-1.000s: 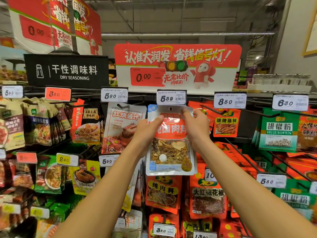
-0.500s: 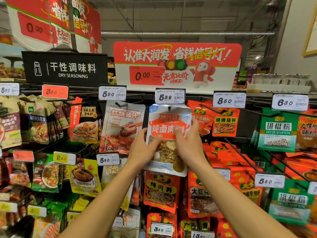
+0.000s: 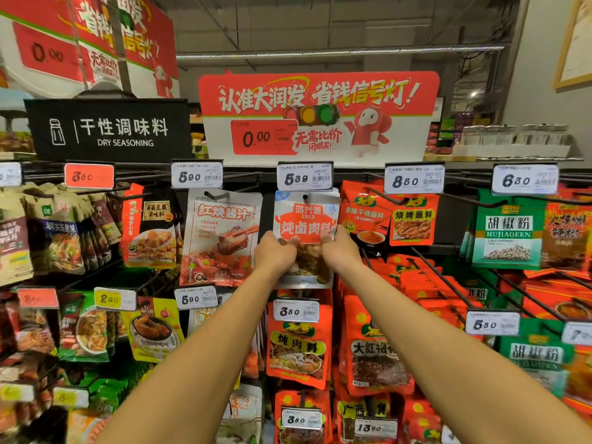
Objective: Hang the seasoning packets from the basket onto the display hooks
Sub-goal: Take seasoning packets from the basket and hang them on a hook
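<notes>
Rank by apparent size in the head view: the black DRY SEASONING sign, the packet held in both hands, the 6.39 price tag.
1. DRY SEASONING sign
2. Held packet, partly hidden by both hands
3. 6.39 price tag

Depths differ, so this is apparent size only.

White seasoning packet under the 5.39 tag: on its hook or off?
On. The hook tip pokes through the hole atop the white packet; left hand and right hand grip its middle.

Display rack (image 3: 448, 248) of black hooks (image 3: 381, 195), rows of hanging seasoning packets (image 3: 221, 238), price tags (image 3: 305, 176) at hook ends; packets densely hung.
</notes>
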Demonstrator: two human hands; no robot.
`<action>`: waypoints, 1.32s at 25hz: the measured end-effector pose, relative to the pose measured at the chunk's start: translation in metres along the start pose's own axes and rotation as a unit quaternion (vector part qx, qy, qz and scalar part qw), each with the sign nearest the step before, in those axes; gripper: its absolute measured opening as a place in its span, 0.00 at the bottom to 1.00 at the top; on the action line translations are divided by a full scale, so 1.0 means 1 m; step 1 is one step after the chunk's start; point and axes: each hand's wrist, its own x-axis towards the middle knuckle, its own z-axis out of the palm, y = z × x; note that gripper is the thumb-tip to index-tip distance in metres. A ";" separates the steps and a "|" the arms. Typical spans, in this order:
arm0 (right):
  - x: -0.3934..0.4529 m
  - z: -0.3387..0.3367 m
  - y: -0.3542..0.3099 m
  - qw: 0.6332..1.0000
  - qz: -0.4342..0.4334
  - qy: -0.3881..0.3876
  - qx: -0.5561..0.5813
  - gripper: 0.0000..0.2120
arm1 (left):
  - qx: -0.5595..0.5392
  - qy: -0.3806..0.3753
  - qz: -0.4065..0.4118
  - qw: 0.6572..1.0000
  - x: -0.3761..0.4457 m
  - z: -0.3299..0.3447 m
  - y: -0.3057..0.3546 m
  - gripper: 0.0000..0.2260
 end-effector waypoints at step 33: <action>-0.386 -0.026 0.564 0.863 0.390 -0.307 -0.088 0.12 | -0.122 -0.026 -0.608 0.784 -0.463 0.203 -0.410 0.07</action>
